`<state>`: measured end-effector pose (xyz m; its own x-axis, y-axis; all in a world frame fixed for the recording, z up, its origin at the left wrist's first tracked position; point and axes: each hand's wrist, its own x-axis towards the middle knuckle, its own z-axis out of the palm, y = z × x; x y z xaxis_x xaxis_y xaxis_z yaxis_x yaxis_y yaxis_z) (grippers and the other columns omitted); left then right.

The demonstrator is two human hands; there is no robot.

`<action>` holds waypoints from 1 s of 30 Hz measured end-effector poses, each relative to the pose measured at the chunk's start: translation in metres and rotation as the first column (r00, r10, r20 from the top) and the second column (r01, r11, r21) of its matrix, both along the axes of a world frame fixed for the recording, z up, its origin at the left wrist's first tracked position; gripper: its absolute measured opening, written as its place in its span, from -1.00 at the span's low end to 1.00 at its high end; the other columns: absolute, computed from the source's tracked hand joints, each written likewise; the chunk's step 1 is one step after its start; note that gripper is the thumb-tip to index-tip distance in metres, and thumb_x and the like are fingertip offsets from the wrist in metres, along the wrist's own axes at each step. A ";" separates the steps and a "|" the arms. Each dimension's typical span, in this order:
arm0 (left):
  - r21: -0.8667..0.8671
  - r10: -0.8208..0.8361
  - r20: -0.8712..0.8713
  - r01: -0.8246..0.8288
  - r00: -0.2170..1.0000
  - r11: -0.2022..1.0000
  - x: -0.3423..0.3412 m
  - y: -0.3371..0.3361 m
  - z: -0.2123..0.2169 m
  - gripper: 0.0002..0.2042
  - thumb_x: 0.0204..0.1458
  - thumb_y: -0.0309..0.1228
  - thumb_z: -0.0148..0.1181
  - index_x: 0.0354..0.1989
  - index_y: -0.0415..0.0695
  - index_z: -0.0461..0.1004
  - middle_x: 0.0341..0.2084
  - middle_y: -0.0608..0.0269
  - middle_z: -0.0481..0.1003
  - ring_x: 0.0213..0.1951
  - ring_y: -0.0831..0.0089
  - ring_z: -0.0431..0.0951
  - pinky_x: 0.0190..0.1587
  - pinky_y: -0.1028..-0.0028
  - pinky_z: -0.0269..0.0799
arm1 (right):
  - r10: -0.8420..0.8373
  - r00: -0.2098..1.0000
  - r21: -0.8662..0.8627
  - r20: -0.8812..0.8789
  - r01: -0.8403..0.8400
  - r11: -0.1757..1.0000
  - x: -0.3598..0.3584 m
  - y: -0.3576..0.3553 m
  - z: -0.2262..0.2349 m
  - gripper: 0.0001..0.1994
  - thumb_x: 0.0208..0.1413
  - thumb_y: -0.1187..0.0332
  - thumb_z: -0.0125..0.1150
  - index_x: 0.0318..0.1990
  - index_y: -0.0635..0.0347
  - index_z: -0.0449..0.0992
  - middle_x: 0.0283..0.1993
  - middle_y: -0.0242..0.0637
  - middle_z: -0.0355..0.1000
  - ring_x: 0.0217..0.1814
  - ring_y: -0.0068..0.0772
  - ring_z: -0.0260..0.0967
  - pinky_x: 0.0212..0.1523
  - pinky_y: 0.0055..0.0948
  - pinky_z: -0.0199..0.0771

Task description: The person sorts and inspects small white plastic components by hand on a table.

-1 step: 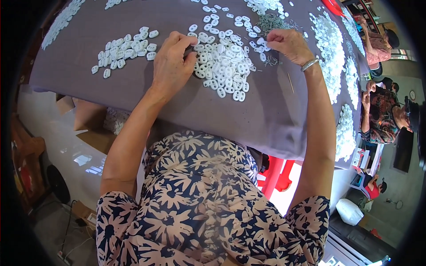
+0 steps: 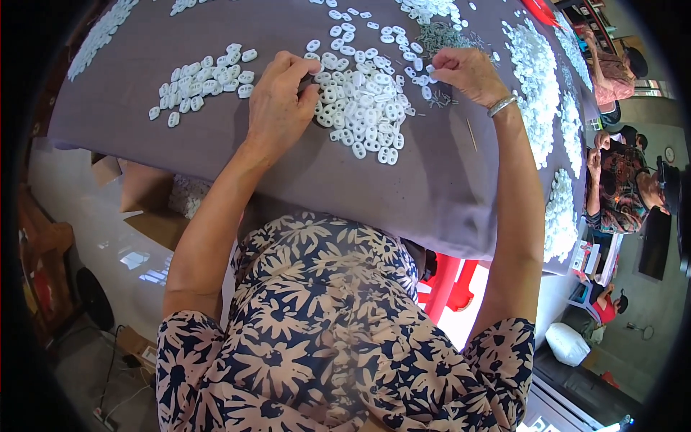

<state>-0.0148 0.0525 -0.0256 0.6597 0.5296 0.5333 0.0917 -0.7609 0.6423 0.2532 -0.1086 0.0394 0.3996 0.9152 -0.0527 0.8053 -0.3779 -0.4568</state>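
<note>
A heap of small white oval plastic pieces (image 2: pixel 360 108) lies on a table covered with grey-purple cloth (image 2: pixel 216 144). My left hand (image 2: pixel 281 104) rests knuckles up at the heap's left edge, its fingers curled over the pieces and hiding what is under them. My right hand (image 2: pixel 464 72), with a metal bracelet (image 2: pixel 502 106) on its wrist, pinches one white piece between thumb and fingertips just right of the heap. It sits beside a scatter of thin grey pins (image 2: pixel 439 36). A single long pin (image 2: pixel 470 135) lies on the cloth below that hand.
More white pieces lie in a pile at the left (image 2: pixel 205 79) and in dense piles along the right edge (image 2: pixel 536 65). Other people sit at the right (image 2: pixel 619 180). Under the table are cardboard boxes (image 2: pixel 144 194) and a red frame (image 2: pixel 450 284).
</note>
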 end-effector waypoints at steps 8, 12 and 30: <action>-0.046 -0.004 -0.051 0.001 0.999 0.999 0.000 -0.001 0.003 -0.78 -0.11 -0.60 0.13 -0.23 -0.19 0.46 -0.31 0.23 0.41 -0.25 0.29 0.47 -0.21 0.39 0.38 | 0.075 0.994 0.032 0.077 -0.078 0.996 -0.015 0.018 -0.005 -0.82 -0.16 0.36 0.26 -0.36 0.20 0.54 -0.45 -0.23 0.51 -0.38 -0.29 0.48 -0.28 -0.40 0.47; -0.046 -0.007 -0.016 0.007 1.000 0.999 0.001 -0.002 0.003 -0.79 -0.14 -0.61 0.10 -0.26 -0.20 0.46 -0.35 0.22 0.40 -0.30 0.25 0.45 -0.25 0.35 0.36 | 0.151 0.989 0.112 -0.003 -0.149 0.982 -0.027 0.032 -0.015 -0.83 -0.12 0.36 0.25 -0.34 0.20 0.55 -0.46 -0.22 0.51 -0.41 -0.30 0.48 -0.31 -0.40 0.46; -0.058 -0.042 0.166 0.052 0.985 0.997 0.005 -0.010 0.016 -0.77 -0.09 -0.66 0.10 -0.21 -0.22 0.44 -0.36 0.20 0.40 -0.39 0.37 0.48 -0.34 0.46 0.40 | -0.001 0.987 0.160 0.163 -0.026 0.987 -0.010 0.005 -0.020 -0.86 -0.09 0.41 0.26 -0.35 0.25 0.53 -0.49 -0.30 0.46 -0.46 -0.47 0.40 -0.34 -0.48 0.43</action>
<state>-0.0098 0.0422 -0.0095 0.5906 0.5356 0.6035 -0.0536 -0.7202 0.6917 0.2436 -0.1041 0.0194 0.3792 0.9113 0.1607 0.8779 -0.2994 -0.3737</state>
